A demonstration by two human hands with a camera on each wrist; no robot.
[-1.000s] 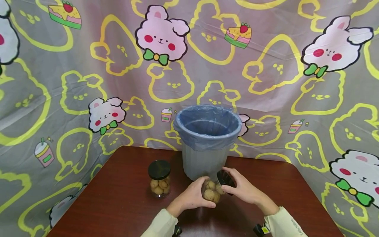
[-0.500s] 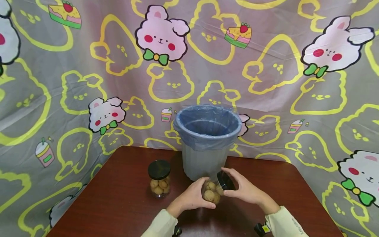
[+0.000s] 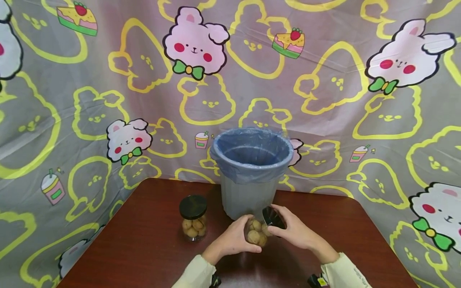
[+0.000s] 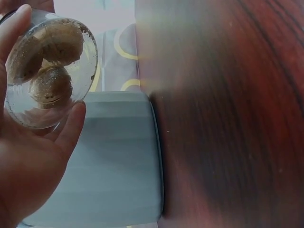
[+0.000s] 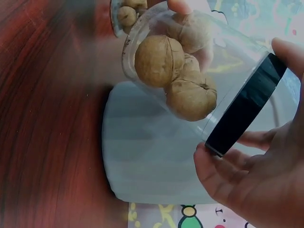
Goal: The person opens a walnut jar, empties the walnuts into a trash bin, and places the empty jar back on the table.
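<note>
A clear jar (image 5: pixel 228 90) of walnuts (image 5: pixel 159 61) is held tilted above the table. My left hand (image 3: pixel 235 238) grips its body, thumb and fingers on opposite sides; the left wrist view looks at the jar's base (image 4: pixel 52 71). My right hand (image 3: pixel 297 230) grips the black lid (image 5: pixel 247 104) around its rim, the thumb on one side and fingers on the other. The lid sits at the jar's mouth in the right wrist view. A second walnut jar (image 3: pixel 193 224) with a black lid stands upright to the left of my hands.
Just behind my hands stands a grey bin (image 3: pixel 248 196) lined with a blue plastic bag (image 3: pixel 252 172). Everything rests on a dark red-brown wooden table (image 3: pixel 144 240). A cartoon-printed curtain (image 3: pixel 252 92) hangs around the back and sides.
My right hand's thumb and the lid have shifted slightly, first one way and then back. The left hand and its jar have stayed nearly in place. The standing jar has not moved.
</note>
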